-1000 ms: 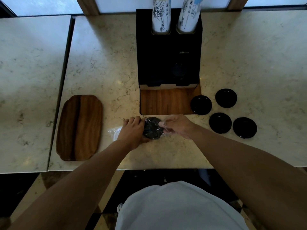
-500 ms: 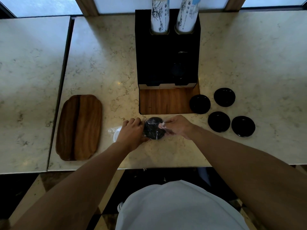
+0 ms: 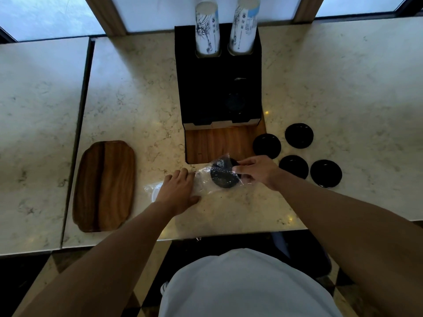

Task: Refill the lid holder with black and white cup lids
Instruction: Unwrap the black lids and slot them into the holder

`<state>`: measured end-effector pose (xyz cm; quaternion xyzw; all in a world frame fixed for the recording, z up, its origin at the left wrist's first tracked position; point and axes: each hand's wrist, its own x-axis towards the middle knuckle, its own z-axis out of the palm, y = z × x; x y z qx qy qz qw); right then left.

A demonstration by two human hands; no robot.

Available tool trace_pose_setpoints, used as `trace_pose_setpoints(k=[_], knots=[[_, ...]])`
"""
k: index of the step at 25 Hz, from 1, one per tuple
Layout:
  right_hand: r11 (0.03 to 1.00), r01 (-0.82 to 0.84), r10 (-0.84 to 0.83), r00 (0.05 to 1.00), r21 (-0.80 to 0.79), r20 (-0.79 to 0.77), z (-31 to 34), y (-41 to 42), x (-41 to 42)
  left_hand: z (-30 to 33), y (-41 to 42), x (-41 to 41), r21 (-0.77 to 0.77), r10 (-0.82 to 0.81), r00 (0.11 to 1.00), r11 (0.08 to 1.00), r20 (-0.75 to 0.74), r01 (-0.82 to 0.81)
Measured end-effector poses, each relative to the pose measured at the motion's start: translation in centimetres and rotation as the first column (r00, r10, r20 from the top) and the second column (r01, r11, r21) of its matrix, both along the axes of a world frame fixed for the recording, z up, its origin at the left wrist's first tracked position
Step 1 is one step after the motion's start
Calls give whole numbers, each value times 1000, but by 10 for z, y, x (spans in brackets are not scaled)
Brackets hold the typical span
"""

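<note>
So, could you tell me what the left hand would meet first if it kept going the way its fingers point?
Most likely the black lid inside the clear plastic sleeve, which the left hand rests on; its fingers point up-right toward it. Depth is hard to judge here.

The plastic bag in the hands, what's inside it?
Black lids show through the clear plastic bag. How many are stacked there cannot be seen, and the left hand covers the bag's other end.

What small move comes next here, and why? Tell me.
Probably draw the black lids out of the plastic bag with the right hand. They sit partly wrapped, the left hand pins the bag to the counter, and the holder waits behind.
</note>
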<state>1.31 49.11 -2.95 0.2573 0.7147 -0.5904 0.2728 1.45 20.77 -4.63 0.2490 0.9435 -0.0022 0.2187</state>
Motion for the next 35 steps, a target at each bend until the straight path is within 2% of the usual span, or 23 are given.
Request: trace_pose_setpoints(k=[6,13,21,28,35], knots=[[993,106,-105,994,-45,11,1,39,6,0,1,-1,42,24,1000,999,3,-25],[912,379,-377,925,-159,43,2,54,1,2,11,-10,34,11,1000,999,0,-11],[919,382,-388,920,-93,-54,9,47,-19,3,31,-20,66,-37,999,997,-19,38],[879,428,-443,896,-209,-29,27,40,-57,6,48,-36,87,-75,996,993,-53,79],[867,490,-498,851,-92,-163,43,35,-116,0,45,-42,33,-47,998,998,30,46]])
